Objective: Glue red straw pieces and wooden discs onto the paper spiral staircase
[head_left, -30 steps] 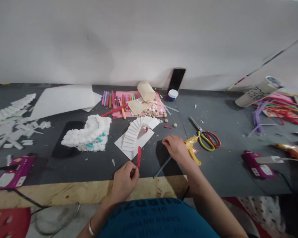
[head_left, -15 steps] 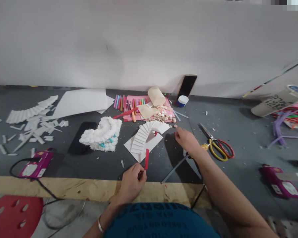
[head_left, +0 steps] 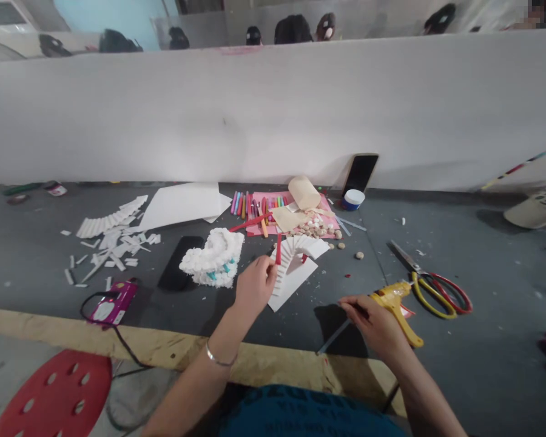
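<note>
My left hand (head_left: 255,284) pinches a short red strip (head_left: 279,250) upright, beside a curved row of white strips (head_left: 295,247) that stands like steps on a white card (head_left: 293,285). A bit of red shows under the curve. To the right, my right hand (head_left: 374,325) is low over the table with its fingertips pressed together; whether anything is between them is too small to tell. Behind that hand lies a yellow glue gun (head_left: 397,297), and a clear glue stick (head_left: 333,338) reaches out from under the hand toward the table edge.
Left of the card are a white fluffy model (head_left: 216,255) and a dark phone (head_left: 178,264). Scissors (head_left: 430,288) lie at right. Behind are markers (head_left: 243,205), pebbles (head_left: 316,227), a blue-white jar (head_left: 353,199) and a propped phone (head_left: 361,175). White scraps (head_left: 113,243) lie far left.
My left hand has moved forward and up with the red strip, to the curved row. My right hand has drawn back toward the table's front edge, uncovering the glue gun. The view has tilted up.
</note>
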`<action>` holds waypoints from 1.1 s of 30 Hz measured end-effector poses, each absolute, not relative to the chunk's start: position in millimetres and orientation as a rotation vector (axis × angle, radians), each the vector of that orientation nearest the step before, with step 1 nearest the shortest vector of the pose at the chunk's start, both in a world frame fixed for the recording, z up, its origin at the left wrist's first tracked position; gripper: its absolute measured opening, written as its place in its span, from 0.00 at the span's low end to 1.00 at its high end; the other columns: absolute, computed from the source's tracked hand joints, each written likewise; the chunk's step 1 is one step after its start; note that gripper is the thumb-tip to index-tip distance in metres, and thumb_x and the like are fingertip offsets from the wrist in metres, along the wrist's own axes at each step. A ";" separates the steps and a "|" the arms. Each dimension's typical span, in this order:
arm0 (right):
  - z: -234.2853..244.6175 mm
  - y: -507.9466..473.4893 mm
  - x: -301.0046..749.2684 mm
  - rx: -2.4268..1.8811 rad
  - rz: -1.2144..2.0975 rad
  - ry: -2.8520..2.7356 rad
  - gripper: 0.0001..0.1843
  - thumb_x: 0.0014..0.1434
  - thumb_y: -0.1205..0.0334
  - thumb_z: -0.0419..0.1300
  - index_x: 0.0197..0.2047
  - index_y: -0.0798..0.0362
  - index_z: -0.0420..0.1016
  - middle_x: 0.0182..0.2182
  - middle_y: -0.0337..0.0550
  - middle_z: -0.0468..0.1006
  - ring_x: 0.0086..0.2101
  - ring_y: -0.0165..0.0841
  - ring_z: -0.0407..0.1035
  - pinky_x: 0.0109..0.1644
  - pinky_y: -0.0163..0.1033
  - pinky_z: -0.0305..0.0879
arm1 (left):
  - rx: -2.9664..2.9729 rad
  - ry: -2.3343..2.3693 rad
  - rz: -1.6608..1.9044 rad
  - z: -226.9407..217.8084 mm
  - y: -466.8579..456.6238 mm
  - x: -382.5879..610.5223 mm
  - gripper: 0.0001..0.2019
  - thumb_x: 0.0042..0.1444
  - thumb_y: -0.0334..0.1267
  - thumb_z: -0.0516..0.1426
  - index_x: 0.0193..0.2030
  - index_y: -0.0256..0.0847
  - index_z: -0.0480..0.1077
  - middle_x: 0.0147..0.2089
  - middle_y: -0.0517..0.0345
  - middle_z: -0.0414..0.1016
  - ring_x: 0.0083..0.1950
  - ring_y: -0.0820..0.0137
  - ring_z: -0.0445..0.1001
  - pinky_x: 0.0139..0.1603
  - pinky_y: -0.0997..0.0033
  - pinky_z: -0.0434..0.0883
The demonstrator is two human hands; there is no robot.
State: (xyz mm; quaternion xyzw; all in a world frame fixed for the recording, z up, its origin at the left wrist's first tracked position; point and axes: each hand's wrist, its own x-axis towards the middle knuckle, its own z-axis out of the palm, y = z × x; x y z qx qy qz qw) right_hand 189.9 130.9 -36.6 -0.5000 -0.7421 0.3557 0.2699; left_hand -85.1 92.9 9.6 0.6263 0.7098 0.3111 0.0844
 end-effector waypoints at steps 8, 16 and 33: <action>-36.1 123.6 189.9 -1.394 1.097 -2.007 0.17 0.55 0.44 0.58 0.26 0.49 0.73 0.24 0.41 0.78 0.27 0.36 0.71 0.32 0.38 0.65 | 1.750 2.339 0.953 -2.3 64.6 -103.4 0.16 0.66 0.44 0.49 0.27 0.43 0.64 0.26 0.59 0.69 0.30 0.68 0.70 0.32 0.70 0.63; -40.5 124.4 176.1 -1.361 1.025 -1.961 0.20 0.58 0.41 0.56 0.27 0.48 0.72 0.26 0.42 0.78 0.27 0.36 0.71 0.32 0.38 0.66 | 1.185 2.786 1.447 -38.9 12.1 -174.0 0.22 0.53 0.52 0.61 0.46 0.39 0.64 0.43 0.50 0.68 0.42 0.62 0.70 0.46 0.58 0.70; -32.9 125.9 186.3 -1.402 1.094 -1.925 0.16 0.61 0.47 0.54 0.33 0.48 0.77 0.25 0.40 0.79 0.27 0.34 0.72 0.31 0.36 0.66 | 1.610 2.476 1.333 -38.7 28.8 -131.6 0.12 0.63 0.43 0.53 0.49 0.39 0.66 0.47 0.46 0.71 0.43 0.63 0.71 0.47 0.60 0.71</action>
